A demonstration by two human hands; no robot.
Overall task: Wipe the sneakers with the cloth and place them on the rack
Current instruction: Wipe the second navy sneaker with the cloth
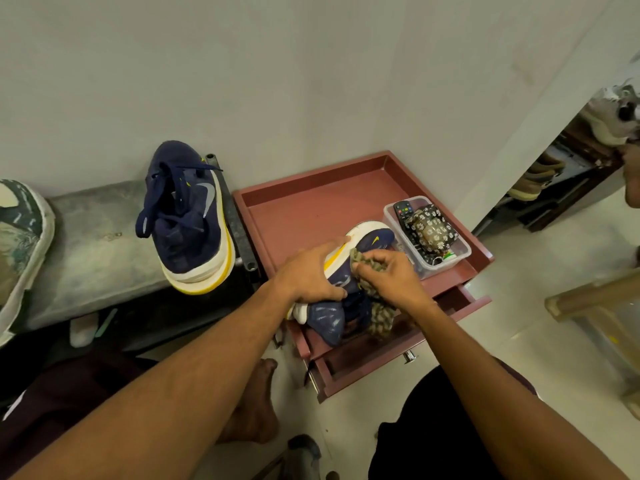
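1 swoosh sneaker (375, 241), L hand (308, 275); cloth (381, 315), R hand (393, 277).

**Dim, soft indoor light; wide-angle warp at the edges**

The light is low and even, with a grey-green cast over the wall (311, 64). The pale floor (519, 289) on the right is the brightest area. Shadows are soft: a faint one lies in the tray (311, 209) under the left hand (308, 275) that grips the sneaker (375, 238), while the space under the rack (97, 244) sinks to near black. The cloth (372, 263) pinched in the right hand (394, 278) looks smeared, its weave unclear. Straight lines bow toward the borders, both forearms stretch at the bottom, and the shelves (554, 174) at the right edge are blurred.
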